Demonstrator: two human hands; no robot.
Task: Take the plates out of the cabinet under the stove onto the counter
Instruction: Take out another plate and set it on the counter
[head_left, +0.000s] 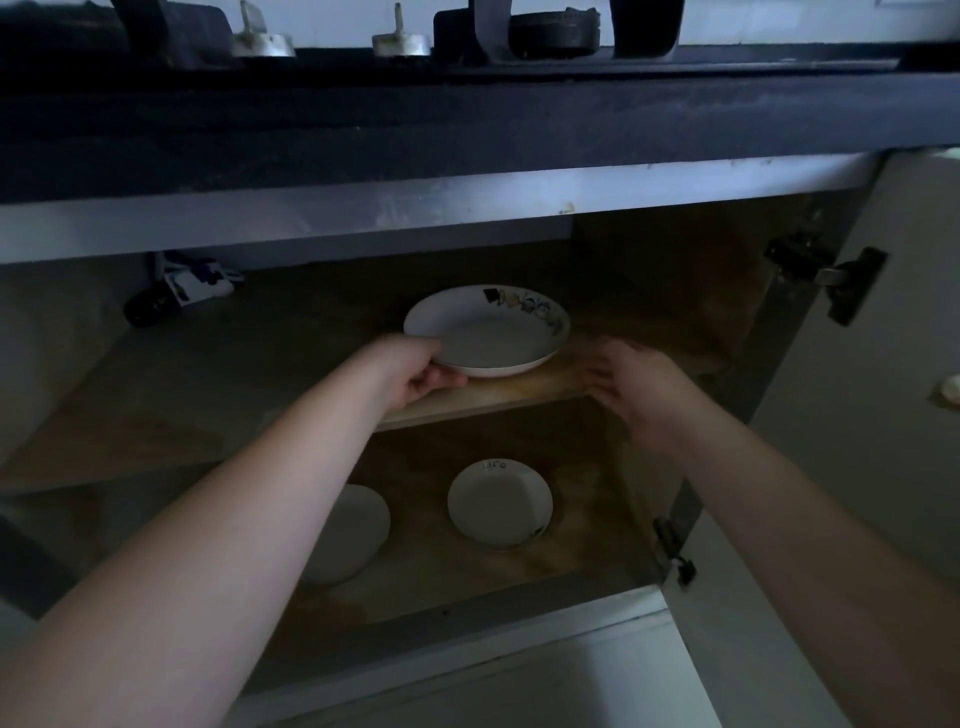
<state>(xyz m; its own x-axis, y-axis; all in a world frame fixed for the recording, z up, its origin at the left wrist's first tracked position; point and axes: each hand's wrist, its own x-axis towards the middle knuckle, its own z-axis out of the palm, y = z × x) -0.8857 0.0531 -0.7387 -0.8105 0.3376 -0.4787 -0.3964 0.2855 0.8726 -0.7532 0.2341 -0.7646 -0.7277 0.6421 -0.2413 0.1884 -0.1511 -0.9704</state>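
A white plate with a dark pattern on its far rim (493, 327) sits near the front edge of the cabinet's upper shelf (208, 384). My left hand (410, 371) grips the plate's left rim, thumb on top. My right hand (631, 384) hovers just right of the plate with fingers apart, not touching it. On the cabinet floor below lie two more white plates: a small one with lettering (500, 503) in the middle, and another (353, 530) to its left, partly hidden by my left forearm.
The dark counter edge (467, 130) with the stove's burners (553, 28) runs above the cabinet. The right cabinet door (893, 374) stands open with its hinges showing. A small dark and white object (182, 291) lies at the back left of the upper shelf.
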